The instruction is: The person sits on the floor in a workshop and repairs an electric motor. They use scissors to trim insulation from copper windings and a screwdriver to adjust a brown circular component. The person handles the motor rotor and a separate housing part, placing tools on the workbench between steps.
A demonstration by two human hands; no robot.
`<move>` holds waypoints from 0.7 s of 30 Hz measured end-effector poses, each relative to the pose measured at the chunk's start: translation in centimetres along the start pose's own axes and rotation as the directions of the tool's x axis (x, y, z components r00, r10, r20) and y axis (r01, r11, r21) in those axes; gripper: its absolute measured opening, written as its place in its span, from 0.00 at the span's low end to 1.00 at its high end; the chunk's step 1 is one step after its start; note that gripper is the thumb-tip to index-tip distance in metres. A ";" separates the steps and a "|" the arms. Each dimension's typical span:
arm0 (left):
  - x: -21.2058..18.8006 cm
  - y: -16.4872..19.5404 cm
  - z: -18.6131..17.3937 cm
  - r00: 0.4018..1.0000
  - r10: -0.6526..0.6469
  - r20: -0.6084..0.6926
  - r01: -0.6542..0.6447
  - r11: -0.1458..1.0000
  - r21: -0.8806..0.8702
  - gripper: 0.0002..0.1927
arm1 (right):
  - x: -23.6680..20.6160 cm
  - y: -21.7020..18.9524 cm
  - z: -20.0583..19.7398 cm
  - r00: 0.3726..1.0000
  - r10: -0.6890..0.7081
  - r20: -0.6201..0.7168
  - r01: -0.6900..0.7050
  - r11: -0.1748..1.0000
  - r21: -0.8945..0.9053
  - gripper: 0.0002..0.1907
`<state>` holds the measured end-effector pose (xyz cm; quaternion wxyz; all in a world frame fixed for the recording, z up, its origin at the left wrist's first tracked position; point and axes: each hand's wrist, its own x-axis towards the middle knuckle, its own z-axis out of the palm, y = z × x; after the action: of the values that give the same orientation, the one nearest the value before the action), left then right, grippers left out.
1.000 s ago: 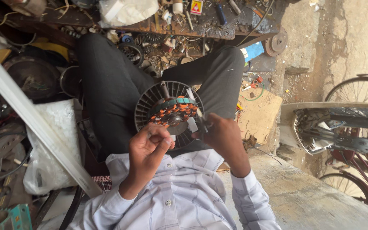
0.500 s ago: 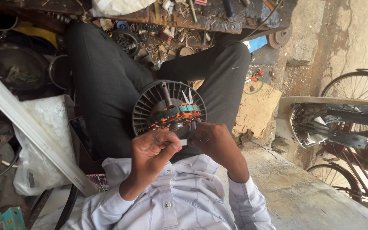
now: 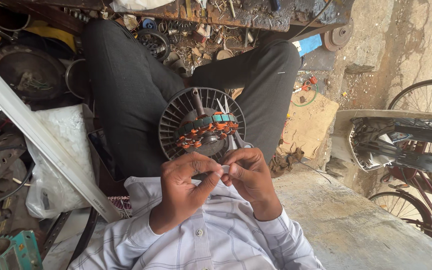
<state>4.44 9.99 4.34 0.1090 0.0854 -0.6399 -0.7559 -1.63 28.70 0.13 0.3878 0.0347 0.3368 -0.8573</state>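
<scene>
Both the left hand (image 3: 188, 182) and right hand (image 3: 246, 177) pinch a small white strip (image 3: 224, 170) between closed fingers, just before the wound fan stator (image 3: 203, 127) propped on the lap, within easy reach.

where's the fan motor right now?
Head view, centre: the round finned fan motor rests on the person's lap between the knees, just above the left hand and right hand.

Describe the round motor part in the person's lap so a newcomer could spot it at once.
Start at the dark trousers of the seated person; between the knees, just above both hands, lies the round finned motor part. Its ring of copper coils with green and orange wrapping sets it apart from the dull metal scrap around it.
</scene>
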 end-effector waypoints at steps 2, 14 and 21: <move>0.0 0.3 -0.1 0.999 0.047 0.009 -0.048 0.997 0.058 0.05 | -0.2 0.0 0.2 0.999 -0.037 0.003 0.038 0.998 -0.042 0.06; -0.5 0.0 0.0 0.992 0.069 0.110 -0.068 0.998 -0.011 0.04 | -1.4 -0.3 2.1 0.994 -0.097 -0.042 0.084 0.968 -0.237 0.08; -0.7 -1.1 1.7 0.997 -0.054 -0.061 0.030 0.935 -0.353 0.06 | 0.1 -0.4 3.0 0.962 -0.267 0.061 0.273 0.921 -0.279 0.12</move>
<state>4.55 11.97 3.59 0.1286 0.1045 -0.4884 -0.8567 -1.32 27.01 2.67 0.2707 -0.0776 0.4537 -0.8455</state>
